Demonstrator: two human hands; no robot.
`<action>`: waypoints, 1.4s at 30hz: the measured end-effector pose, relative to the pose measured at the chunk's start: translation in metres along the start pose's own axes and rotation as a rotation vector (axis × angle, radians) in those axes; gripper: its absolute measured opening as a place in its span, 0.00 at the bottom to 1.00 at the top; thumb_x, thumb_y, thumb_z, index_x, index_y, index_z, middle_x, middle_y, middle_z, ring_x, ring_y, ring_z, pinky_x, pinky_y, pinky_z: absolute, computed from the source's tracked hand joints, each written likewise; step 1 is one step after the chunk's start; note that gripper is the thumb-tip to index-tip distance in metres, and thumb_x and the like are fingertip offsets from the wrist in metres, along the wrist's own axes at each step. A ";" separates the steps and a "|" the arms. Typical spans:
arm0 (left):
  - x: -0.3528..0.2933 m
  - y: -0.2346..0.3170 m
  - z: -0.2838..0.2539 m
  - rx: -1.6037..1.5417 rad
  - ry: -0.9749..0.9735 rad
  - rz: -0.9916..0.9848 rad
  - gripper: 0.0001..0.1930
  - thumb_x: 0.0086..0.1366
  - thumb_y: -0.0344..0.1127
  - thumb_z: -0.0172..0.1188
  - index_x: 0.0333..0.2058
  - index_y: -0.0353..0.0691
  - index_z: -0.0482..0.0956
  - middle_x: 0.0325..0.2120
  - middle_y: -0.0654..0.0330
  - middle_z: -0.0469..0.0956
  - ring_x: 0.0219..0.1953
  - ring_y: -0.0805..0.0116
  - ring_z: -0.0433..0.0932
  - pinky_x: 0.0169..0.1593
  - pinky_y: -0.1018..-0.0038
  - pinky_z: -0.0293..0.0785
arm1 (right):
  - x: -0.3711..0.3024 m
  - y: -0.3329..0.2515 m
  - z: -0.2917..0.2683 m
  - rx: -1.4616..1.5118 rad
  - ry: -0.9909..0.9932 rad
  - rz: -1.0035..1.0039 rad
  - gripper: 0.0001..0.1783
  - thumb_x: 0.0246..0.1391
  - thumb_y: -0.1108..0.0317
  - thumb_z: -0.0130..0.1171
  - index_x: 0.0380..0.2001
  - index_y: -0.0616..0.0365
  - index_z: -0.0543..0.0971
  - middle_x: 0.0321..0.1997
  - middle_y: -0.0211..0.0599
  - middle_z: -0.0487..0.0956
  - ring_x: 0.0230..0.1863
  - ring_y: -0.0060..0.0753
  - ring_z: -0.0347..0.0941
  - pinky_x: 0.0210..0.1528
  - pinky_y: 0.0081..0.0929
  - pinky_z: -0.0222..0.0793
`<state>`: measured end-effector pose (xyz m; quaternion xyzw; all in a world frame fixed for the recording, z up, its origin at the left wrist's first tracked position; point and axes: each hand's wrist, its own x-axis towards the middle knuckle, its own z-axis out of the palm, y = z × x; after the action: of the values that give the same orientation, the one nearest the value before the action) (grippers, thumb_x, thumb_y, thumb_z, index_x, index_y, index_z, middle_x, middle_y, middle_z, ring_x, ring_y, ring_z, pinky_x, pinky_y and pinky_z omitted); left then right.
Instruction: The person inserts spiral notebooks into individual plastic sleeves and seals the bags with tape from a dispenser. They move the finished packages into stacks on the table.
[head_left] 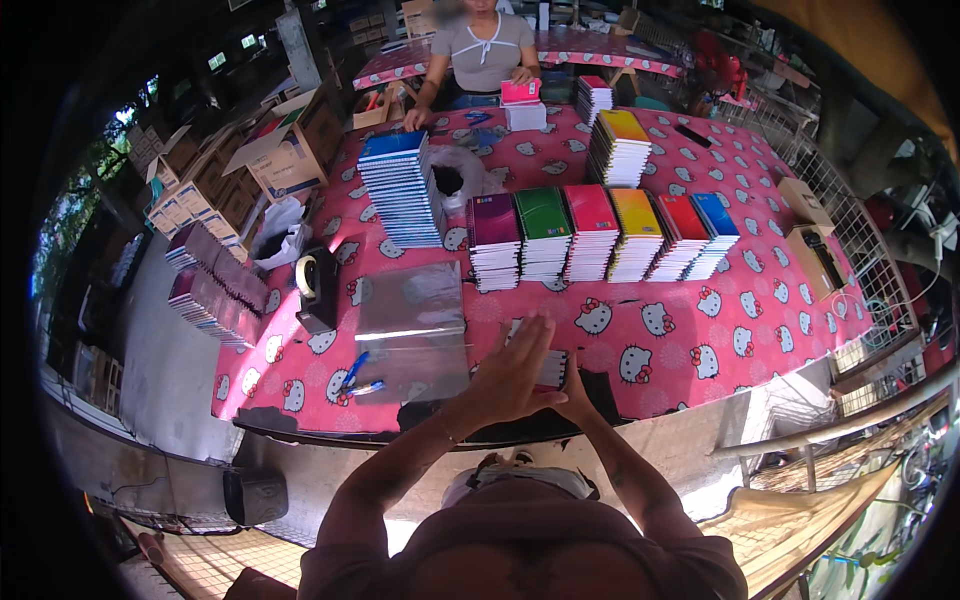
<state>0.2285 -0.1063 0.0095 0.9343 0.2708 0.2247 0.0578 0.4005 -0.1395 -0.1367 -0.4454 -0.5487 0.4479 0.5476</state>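
A small stack of notebooks (pixel 552 369) lies at the table's near edge, its white page edges showing between my hands. My left hand (pixel 512 372) rests over its left side, fingers stretched out and flat. Against the right side of the stack my right hand (pixel 572 392) grips it, partly hidden by the left. Beyond them stands a row of spiral notebook piles: purple (pixel 493 222), green (pixel 543 215), pink (pixel 590 212), yellow (pixel 635 216), red (pixel 681 218) and blue (pixel 714 216). Left of my hands lie clear plastic sheets (pixel 412 325) and blue pens (pixel 357 372).
A tall blue notebook stack (pixel 402 190) and another yellow-topped pile (pixel 620 145) stand farther back. A tape dispenser (pixel 316 290) sits at left, near bundled notebooks (pixel 215 285) and cardboard boxes (pixel 290 150). Across the table a person (pixel 485 55) handles a pink notebook (pixel 520 92).
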 end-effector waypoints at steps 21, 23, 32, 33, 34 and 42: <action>-0.176 -0.104 -0.067 0.158 0.248 -0.275 0.29 0.62 0.50 0.64 0.56 0.39 0.72 0.58 0.49 0.70 0.61 0.48 0.70 0.63 0.47 0.62 | 0.058 -0.002 0.077 0.790 -0.433 0.693 0.36 0.57 0.65 0.64 0.65 0.61 0.63 0.60 0.42 0.73 0.59 0.39 0.73 0.63 0.42 0.69; -0.245 -0.154 -0.042 0.210 0.083 -0.428 0.27 0.65 0.49 0.59 0.57 0.39 0.72 0.62 0.47 0.66 0.64 0.44 0.66 0.64 0.42 0.60 | 0.086 -0.010 0.105 0.724 -0.365 0.577 0.35 0.57 0.67 0.64 0.65 0.62 0.63 0.57 0.41 0.74 0.58 0.38 0.73 0.61 0.41 0.70; -0.298 -0.208 -0.052 0.044 0.223 -0.651 0.23 0.69 0.45 0.57 0.57 0.38 0.73 0.55 0.44 0.73 0.58 0.41 0.71 0.57 0.49 0.69 | 0.162 0.018 0.176 0.601 -0.264 0.636 0.32 0.54 0.66 0.66 0.60 0.63 0.69 0.54 0.39 0.77 0.50 0.36 0.77 0.51 0.35 0.77; -0.273 -0.212 -0.049 -0.085 0.302 -0.681 0.23 0.68 0.44 0.58 0.57 0.36 0.73 0.54 0.43 0.74 0.56 0.43 0.74 0.55 0.52 0.72 | 0.166 0.016 0.184 0.559 -0.219 0.629 0.31 0.54 0.65 0.67 0.59 0.63 0.70 0.51 0.38 0.78 0.47 0.34 0.78 0.48 0.34 0.77; -0.250 -0.215 -0.044 -0.216 0.379 -0.711 0.24 0.68 0.43 0.59 0.57 0.35 0.72 0.52 0.42 0.75 0.53 0.45 0.77 0.53 0.56 0.74 | 0.168 0.012 0.194 0.517 -0.173 0.625 0.29 0.54 0.64 0.67 0.57 0.63 0.72 0.48 0.37 0.79 0.44 0.32 0.79 0.44 0.32 0.77; -0.218 -0.289 0.027 -0.968 0.339 -1.084 0.26 0.64 0.40 0.65 0.57 0.31 0.71 0.31 0.50 0.83 0.30 0.64 0.83 0.30 0.70 0.77 | 0.187 0.035 0.199 0.212 -0.282 0.641 0.22 0.52 0.57 0.71 0.43 0.63 0.80 0.31 0.26 0.80 0.27 0.19 0.73 0.29 0.22 0.67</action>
<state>-0.0624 0.0226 -0.1658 0.4925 0.5695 0.3998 0.5228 0.2006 0.0496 -0.1334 -0.4696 -0.4018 0.7082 0.3414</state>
